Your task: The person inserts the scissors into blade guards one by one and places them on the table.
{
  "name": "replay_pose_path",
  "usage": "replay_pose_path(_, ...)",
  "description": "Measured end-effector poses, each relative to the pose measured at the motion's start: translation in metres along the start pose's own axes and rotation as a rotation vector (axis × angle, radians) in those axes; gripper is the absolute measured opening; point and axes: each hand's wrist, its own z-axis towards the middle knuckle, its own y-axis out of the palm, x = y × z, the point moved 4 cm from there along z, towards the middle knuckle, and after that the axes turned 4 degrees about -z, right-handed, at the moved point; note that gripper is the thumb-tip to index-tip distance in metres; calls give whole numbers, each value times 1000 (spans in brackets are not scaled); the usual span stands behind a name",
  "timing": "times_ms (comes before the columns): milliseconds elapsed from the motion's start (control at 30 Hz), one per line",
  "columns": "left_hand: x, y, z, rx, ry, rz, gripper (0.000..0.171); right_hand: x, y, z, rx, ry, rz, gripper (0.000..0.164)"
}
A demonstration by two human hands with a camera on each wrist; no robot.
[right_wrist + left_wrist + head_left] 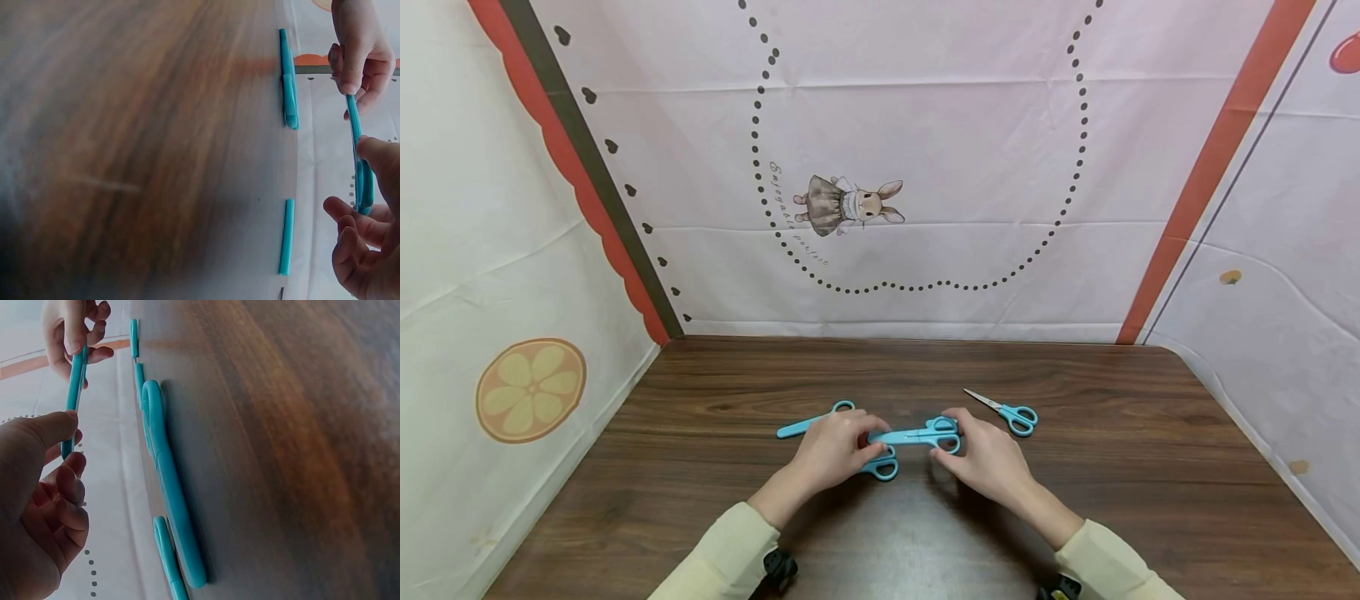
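Both hands hold one pair of light-blue scissors (913, 437) above the table, its blades inside a matching blue sheath. My left hand (833, 450) pinches the sheath end between thumb and fingers. At the other end, my right hand (988, 458) grips the handle loops. The right wrist view shows these scissors (354, 125) edge-on, spanning both hands. Below my left hand lies a second pair of blue scissors (886, 477), partly hidden by that hand; in the left wrist view its long blue side (175, 500) rests on the wood.
Another blue pair with a covered blade (796, 429) lies left of my left hand. To the right, small scissors with bare metal blades (985, 400) point toward the back left. The brown wooden table (715, 525) meets a printed white cloth (925, 158) behind it.
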Motion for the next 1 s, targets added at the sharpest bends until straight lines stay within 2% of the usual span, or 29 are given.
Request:
replay_pose_path(367,1,0,-1,-8,-24,-8,18,3,-3,-2,31,-71,-4,56)
replay_pose_path(733,5,5,0,-4,12,-6,17,8,-6,-2,-8,-71,7,56)
replay_pose_path(1000,9,7,3,-27,20,-26,17,12,-9,-3,-13,-77,9,57)
